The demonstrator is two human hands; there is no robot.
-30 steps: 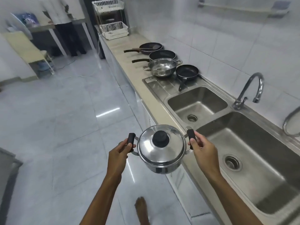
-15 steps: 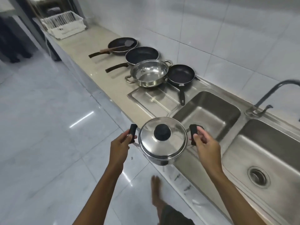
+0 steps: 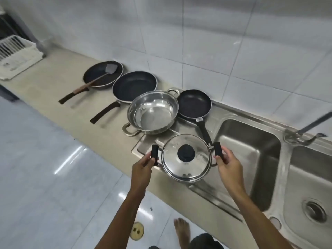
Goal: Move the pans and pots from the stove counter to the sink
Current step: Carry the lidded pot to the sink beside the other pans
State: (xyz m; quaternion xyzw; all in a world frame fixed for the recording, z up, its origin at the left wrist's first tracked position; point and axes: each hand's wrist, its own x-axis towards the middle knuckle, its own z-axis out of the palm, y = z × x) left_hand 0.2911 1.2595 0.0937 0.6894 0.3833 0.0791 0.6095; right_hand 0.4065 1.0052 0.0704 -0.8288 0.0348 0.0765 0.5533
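I hold a lidded steel pot (image 3: 186,169) by its two black side handles, above the counter's front edge and the drainboard, left of the left sink basin (image 3: 251,159). My left hand (image 3: 143,168) grips the left handle and my right hand (image 3: 228,164) grips the right one. Behind the pot stand an open steel pot (image 3: 152,112), a small black frying pan (image 3: 194,104), a larger black pan (image 3: 134,86) and a third black pan (image 3: 102,74) with a spatula in it.
A second sink basin (image 3: 312,186) lies at the right, with the tap (image 3: 305,133) behind the divider. A white dish rack (image 3: 16,58) sits at the counter's far left. My bare foot (image 3: 181,232) and a floor drain (image 3: 136,230) show below.
My view has swung toward the counter and the pot has travelled from over the floor to above the counter edge beside the left basin. Both hands keep their grip on the handles.
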